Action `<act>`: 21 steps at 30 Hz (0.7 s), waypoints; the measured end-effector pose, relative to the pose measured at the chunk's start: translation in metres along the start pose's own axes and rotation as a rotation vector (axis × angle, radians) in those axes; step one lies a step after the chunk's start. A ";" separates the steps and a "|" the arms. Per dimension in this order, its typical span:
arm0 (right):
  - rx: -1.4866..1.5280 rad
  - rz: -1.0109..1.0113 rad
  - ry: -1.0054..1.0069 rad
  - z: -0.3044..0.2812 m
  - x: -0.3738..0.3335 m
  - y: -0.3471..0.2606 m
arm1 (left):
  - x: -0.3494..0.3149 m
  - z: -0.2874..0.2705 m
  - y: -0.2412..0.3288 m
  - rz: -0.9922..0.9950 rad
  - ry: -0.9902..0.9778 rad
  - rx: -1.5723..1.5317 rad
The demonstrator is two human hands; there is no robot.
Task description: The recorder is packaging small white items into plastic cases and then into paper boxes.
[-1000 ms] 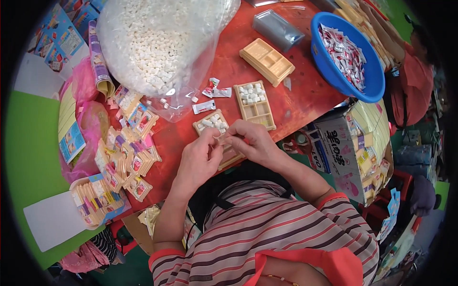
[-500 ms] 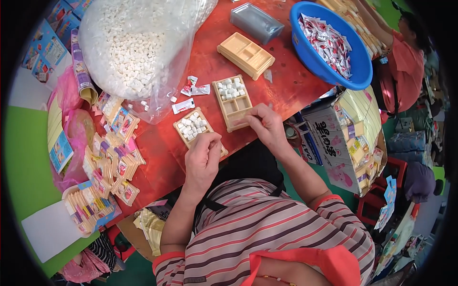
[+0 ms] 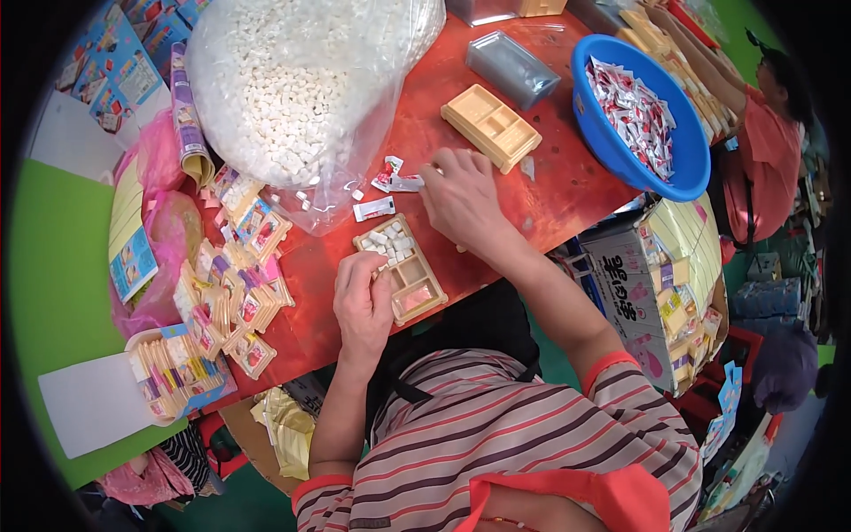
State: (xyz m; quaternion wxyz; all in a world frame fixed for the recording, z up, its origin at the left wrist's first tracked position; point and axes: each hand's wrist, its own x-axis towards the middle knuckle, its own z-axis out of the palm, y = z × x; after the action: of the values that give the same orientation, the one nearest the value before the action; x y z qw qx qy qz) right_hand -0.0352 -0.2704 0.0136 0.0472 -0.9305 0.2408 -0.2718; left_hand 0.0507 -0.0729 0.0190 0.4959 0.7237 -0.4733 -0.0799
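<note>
My left hand has curled fingers at the left edge of a small tan plastic tray. White cubes fill the tray's far compartment, and a pink piece lies in a near one. Farther right, my right hand reaches across the red table, its fingertips at the end of a red-and-white sachet. A small tan bit shows beneath its wrist; the rest is hidden. A separate sachet lies just beyond the tray.
A large clear bag of white cubes stands at the far left, beside a heap of packed trays. Tan trays and a clear plastic box lie ahead. A blue basin holds sachets; a co-worker is beyond.
My right hand has left the second tray's near end and moved away to the sachets, now hiding that spot. My left hand has drawn back toward its tray's left edge, uncovering the near compartments.
</note>
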 end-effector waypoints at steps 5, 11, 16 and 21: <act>-0.057 -0.093 -0.136 0.026 0.017 0.003 | -0.011 -0.013 -0.003 -0.027 0.070 -0.016; 0.313 -0.311 -0.130 -0.019 -0.019 -0.022 | -0.019 -0.021 0.009 -0.074 0.009 -0.055; 0.621 -0.329 -0.255 -0.045 -0.052 -0.045 | -0.018 -0.012 0.011 -0.012 -0.197 0.019; 0.799 -0.091 -0.254 -0.024 -0.084 -0.043 | -0.029 -0.001 -0.003 0.194 -0.115 0.122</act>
State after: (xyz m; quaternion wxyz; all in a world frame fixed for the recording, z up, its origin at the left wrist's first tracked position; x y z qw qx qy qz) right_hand -0.0917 -0.1922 0.0029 0.4215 -0.8749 0.0673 -0.2287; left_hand 0.0376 -0.0500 0.0065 0.4284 0.6975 -0.5727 -0.0441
